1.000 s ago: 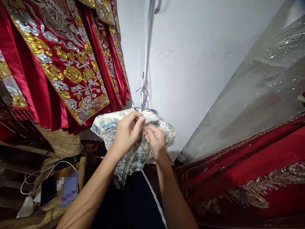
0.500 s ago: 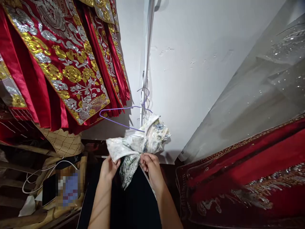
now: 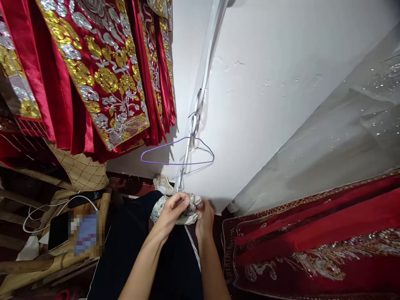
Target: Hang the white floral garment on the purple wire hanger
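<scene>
A white cloth with a floral pattern (image 3: pixel 160 207) is bunched up over my lap, between my two hands. My left hand (image 3: pixel 175 208) grips it from the left, thumb and fingers closed on the gathered part. On the other side, my right hand (image 3: pixel 204 214) pinches the cloth's right edge; its fingertips are partly hidden. Whether the cloth is a garment I cannot tell. Beyond my hands a bare purple wire hanger (image 3: pixel 176 163) hangs at a white metal pole (image 3: pixel 204 71).
Red skirts with gold and silver embroidery (image 3: pixel 106 79) hang at upper left. Below them, a wooden seat (image 3: pixel 104 212) holds a dark phone (image 3: pixel 59 231) and a white cable (image 3: pixel 83 196). A translucent cover (image 3: pixel 296 154) and a red beaded garment (image 3: pixel 281 250) are at right. A shoe (image 3: pixel 162 182) shows beyond my knee.
The cloth has come away from the purple hanger and is now lower, bunched near my lap. My left hand has moved right, closer to my right hand. The view has shifted slightly.
</scene>
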A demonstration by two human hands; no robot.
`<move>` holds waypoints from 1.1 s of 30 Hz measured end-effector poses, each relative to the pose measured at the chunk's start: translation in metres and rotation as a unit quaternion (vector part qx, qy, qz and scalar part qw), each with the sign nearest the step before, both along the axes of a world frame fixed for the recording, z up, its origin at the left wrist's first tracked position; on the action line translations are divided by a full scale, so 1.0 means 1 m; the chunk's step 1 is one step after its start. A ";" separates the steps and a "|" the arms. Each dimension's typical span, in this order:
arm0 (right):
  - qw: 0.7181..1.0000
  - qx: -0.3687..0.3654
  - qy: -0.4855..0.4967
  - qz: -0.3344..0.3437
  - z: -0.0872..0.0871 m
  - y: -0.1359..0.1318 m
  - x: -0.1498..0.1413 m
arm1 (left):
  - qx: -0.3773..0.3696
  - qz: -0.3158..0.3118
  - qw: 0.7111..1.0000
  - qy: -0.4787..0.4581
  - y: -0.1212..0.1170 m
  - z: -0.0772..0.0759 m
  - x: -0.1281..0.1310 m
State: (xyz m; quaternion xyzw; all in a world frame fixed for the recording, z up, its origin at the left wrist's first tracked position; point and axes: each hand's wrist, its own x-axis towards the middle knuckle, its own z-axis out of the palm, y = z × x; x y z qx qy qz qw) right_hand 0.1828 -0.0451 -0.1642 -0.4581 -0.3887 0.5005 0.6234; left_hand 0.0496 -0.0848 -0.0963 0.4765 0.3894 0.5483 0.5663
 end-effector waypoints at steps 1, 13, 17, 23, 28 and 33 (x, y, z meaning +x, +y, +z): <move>1.000 -0.003 0.011 0.018 0.007 -0.004 -0.007 | 0.021 -0.003 1.000 0.017 -0.002 0.006 0.002; 0.919 -0.068 0.023 0.388 0.109 0.008 0.016 | 0.109 -0.139 0.930 0.323 0.014 0.018 -0.059; 0.961 0.039 -0.139 0.235 0.153 0.042 0.039 | 0.086 -0.109 0.886 0.442 0.019 -0.013 -0.107; 0.936 0.233 -0.263 -0.016 0.154 0.098 0.011 | 0.122 0.109 0.821 0.548 0.041 0.013 -0.168; 0.948 0.094 -0.297 0.062 0.101 0.134 -0.001 | 0.160 0.031 0.754 0.636 0.027 0.018 -0.159; 0.940 0.056 -0.337 0.002 0.067 0.134 0.035 | 0.130 0.017 0.697 0.705 0.025 0.002 -0.166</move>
